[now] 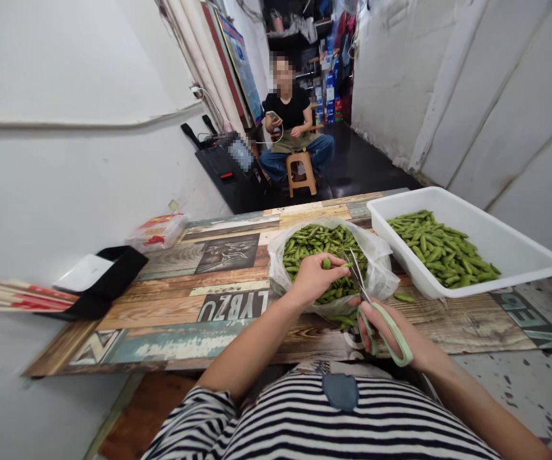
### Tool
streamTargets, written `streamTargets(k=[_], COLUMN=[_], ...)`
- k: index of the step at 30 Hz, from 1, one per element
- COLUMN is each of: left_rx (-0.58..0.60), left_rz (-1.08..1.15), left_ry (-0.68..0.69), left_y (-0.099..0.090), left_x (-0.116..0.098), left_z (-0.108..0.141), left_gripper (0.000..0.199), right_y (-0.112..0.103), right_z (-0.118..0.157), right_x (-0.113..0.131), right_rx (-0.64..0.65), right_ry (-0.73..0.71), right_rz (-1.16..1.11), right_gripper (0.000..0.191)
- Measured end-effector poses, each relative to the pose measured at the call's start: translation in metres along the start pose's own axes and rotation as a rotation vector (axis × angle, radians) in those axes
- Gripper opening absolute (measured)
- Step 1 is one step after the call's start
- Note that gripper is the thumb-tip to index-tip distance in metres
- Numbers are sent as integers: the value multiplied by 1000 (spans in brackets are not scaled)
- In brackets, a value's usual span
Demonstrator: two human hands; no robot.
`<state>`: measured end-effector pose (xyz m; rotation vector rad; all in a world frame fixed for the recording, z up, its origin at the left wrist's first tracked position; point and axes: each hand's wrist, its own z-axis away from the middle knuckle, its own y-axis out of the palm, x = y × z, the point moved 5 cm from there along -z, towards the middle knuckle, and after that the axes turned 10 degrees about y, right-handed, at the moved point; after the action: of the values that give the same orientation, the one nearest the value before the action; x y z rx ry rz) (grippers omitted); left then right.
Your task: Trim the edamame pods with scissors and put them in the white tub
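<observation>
My left hand (321, 275) is closed on a green edamame pod (326, 263), held over a white plastic bag (278, 246) full of such pods. My right hand (376, 326) grips scissors (395, 338) with pale green handles. Their blades (358, 275) point up and away from me, parted, close to the fingertips of my left hand. A white plastic tub (520, 249) at the right holds a heap of edamame pods (439, 249). One loose pod (404, 298) lies on the table between bag and tub.
The wood-patterned table (170, 287) spans the view. At its left are a black holder (117, 275) with chopsticks (31, 297) and a clear packet (158, 231). Beyond the table a person (288, 115) sits with a phone, near a brown stool (301, 172). White walls flank both sides.
</observation>
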<state>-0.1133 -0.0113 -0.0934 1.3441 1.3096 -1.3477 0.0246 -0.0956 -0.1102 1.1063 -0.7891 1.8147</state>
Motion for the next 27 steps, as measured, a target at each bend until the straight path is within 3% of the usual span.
streamTargets(k=[6, 11, 15, 17, 19, 21, 23, 25, 27], left_rx=[39, 65, 32, -24, -31, 27, 103, 144, 165], left_rz=[-51, 118, 258, 151, -105, -400, -601, -655, -572], left_ry=[27, -137, -224, -193, -70, 65, 114, 113, 146], left_y=[3, 3, -3, -9, -12, -8, -1, 4, 7], left_x=[-3, 4, 11, 13, 10, 6, 6, 7, 5], left_z=[2, -1, -14, -22, -29, -34, -37, -40, -43], left_gripper=[18, 14, 8, 4, 9, 18, 23, 21, 18], right_y=[3, 2, -2, -4, -6, -6, -6, -5, -5], right_z=[-7, -13, -11, -8, -6, -5, -5, -5, -4], right_x=[-9, -23, -23, -21, -20, -19, -18, -18, -17], right_rx=[-33, -104, -60, -38, -27, -33, -40, -42, -48], right_ry=[46, 135, 101, 79, 68, 68, 68, 69, 66], right_rz=[-38, -139, -300, -363, -370, -342, -312, -300, -292], right_gripper=[44, 44, 48, 51, 52, 53, 54, 55, 56])
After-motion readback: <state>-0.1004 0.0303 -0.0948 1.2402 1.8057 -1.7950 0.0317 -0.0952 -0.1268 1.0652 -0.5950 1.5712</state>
